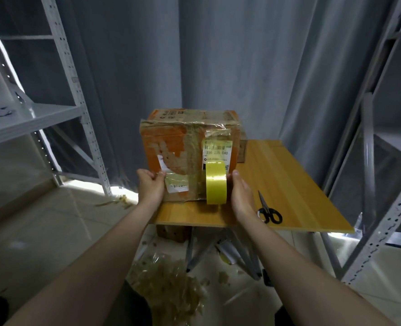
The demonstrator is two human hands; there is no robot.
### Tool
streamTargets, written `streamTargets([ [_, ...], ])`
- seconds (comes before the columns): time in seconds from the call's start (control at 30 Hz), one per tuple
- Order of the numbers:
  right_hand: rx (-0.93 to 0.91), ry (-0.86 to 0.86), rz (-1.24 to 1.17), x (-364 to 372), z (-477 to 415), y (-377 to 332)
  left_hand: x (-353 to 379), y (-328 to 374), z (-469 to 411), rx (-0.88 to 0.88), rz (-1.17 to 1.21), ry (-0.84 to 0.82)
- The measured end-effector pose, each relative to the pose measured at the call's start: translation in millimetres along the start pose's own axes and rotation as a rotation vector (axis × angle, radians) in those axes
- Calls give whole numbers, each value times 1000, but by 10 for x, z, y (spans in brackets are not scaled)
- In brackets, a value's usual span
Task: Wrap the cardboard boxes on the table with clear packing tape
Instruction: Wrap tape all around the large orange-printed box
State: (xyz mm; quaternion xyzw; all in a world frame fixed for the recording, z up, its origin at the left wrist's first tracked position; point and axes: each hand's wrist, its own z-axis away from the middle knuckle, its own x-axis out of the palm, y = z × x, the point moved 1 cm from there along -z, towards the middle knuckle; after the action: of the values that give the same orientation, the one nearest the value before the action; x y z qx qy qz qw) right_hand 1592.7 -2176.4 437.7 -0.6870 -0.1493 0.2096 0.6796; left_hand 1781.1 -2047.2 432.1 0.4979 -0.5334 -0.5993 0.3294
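Note:
A worn orange and brown cardboard box (171,147) with white labels stands on the wooden table (289,184), near its left front corner. My left hand (150,184) grips the box's lower left edge, thumb on the front face. My right hand (240,196) holds a yellowish roll of packing tape (215,182) against the lower right of the box's front face. A strip of tape runs from the roll up the front face to the top edge. A second, smaller box (242,151) peeks out behind the first one.
Black scissors (269,211) lie on the table just right of my right hand. Grey metal shelving (53,114) stands at the left and right. Crumpled used tape (169,283) and cardboard scraps litter the floor under the table. Grey curtains hang behind.

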Motion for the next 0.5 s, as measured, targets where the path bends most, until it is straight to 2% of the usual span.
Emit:
streamTargets([
  [0.2,-110,-4,15,13,46,-146,-24,302,132,74,22,90],
  [0.5,-217,36,-20,-27,264,-564,-178,719,179,3,-154,-76],
])
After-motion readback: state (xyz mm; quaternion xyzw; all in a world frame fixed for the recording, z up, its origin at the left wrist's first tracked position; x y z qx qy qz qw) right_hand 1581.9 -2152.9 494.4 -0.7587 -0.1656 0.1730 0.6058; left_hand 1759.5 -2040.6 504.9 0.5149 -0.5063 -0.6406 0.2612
